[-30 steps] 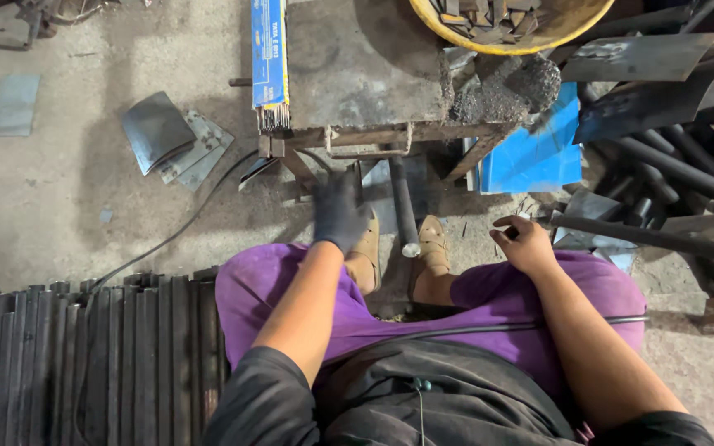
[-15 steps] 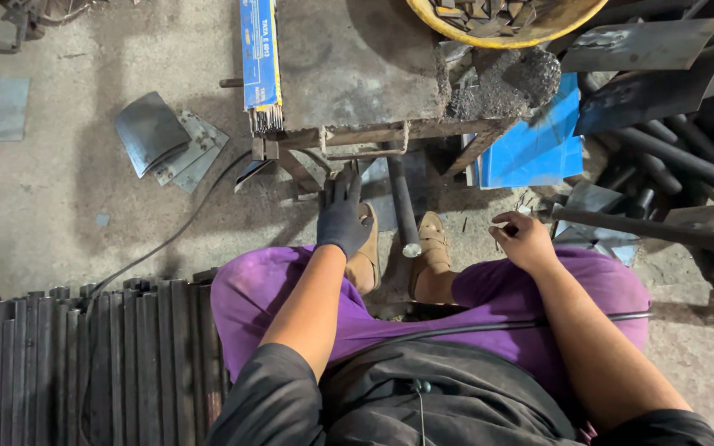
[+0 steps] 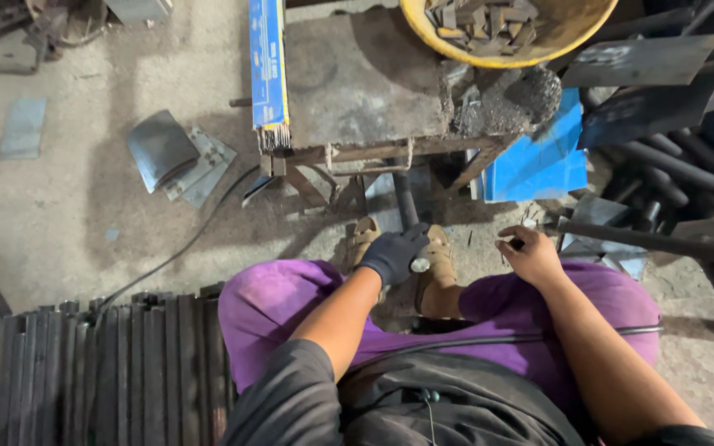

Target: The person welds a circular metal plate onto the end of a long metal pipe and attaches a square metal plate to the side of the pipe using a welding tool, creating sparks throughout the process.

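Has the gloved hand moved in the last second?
Yes. The gloved left hand drew back from the low metal table toward the person's sandalled feet, at a round bar's end.

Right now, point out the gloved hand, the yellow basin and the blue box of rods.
Left hand (image 3: 392, 254): head view, back of the black glove.
Yellow basin (image 3: 489, 56): head view, lower rim.
Blue box (image 3: 267, 62): head view, long printed side.

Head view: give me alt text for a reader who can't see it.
A seated person in purple trousers rests a black-gloved left hand on a dark metal rod between their sandalled feet, the bare right hand on the knee, facing a low metal bench.
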